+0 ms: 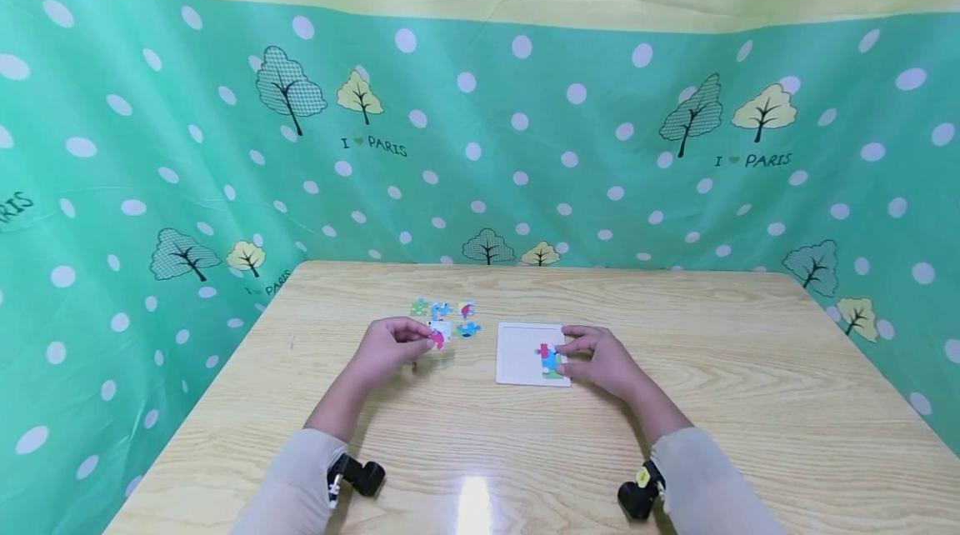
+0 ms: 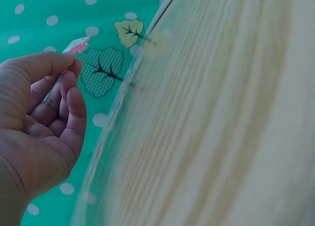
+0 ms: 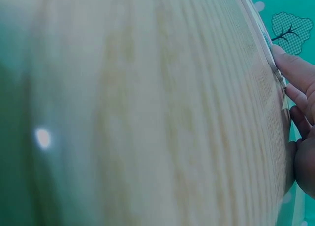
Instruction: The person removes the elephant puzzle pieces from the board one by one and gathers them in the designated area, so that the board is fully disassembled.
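Note:
My left hand (image 1: 392, 347) pinches a white and pink jigsaw piece (image 1: 438, 337) between thumb and fingers, just above the table. In the left wrist view the same jigsaw piece (image 2: 76, 45) sticks out past the fingertips. Fingers of my right hand (image 1: 609, 362) rest spread along the right side of a white puzzle tray (image 1: 516, 362). Inside that tray, at its right side, lie a few red, blue and green pieces (image 1: 551, 361), partly covered by the fingertips. The right wrist view catches the thumb (image 3: 295, 71) straight against the tray's edge.
Loose jigsaw pieces lie beyond the left hand: a green one (image 1: 418, 307), a blue one (image 1: 440, 311), a yellow and red one (image 1: 466, 309) and another blue one (image 1: 468, 329). The wooden table (image 1: 480, 435) ends at a green dotted curtain (image 1: 517, 152).

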`<state>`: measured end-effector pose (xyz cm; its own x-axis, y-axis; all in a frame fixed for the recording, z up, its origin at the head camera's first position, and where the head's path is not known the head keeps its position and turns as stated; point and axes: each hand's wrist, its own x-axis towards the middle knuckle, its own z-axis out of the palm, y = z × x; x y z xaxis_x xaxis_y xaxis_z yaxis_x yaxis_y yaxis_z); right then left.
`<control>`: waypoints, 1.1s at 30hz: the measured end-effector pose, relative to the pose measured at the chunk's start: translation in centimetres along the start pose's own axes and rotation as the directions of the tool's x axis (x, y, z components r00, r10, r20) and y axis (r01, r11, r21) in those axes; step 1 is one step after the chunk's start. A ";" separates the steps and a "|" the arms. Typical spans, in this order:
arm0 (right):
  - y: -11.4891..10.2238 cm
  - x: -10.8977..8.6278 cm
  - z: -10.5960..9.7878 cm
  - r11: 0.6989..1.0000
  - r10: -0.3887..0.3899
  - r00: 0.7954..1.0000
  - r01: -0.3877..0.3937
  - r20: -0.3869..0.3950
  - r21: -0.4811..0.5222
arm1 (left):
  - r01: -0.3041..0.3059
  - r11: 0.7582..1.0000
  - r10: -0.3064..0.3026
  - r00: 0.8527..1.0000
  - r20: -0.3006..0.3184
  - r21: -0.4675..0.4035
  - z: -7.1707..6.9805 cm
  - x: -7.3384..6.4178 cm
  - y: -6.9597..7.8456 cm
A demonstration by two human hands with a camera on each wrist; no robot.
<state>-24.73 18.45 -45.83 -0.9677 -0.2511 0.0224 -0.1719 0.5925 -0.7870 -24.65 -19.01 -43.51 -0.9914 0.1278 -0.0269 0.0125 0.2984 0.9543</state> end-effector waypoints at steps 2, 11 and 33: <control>0.0 0.0 0.0 1.000 0.000 1.000 0.000 -0.001 -0.006 | 0.008 1.000 -0.008 1.000 -0.002 0.003 -0.3 -0.1 -0.1; -0.2 0.0 0.1 1.000 0.012 1.000 -0.012 0.000 -0.002 | 0.026 0.997 -0.025 1.000 -0.006 0.072 -2.1 0.0 -0.9; 0.2 0.1 0.1 1.000 0.011 1.000 -0.011 0.004 -0.004 | 0.093 0.946 -0.092 0.996 -0.018 0.311 -4.6 1.1 -2.1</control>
<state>-24.86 18.48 -46.00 -0.9689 -0.2472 0.0116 -0.1620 0.5982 -0.7848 -26.36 -23.84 -44.16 -0.9905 0.0831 -0.1092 -0.0397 0.5887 0.8074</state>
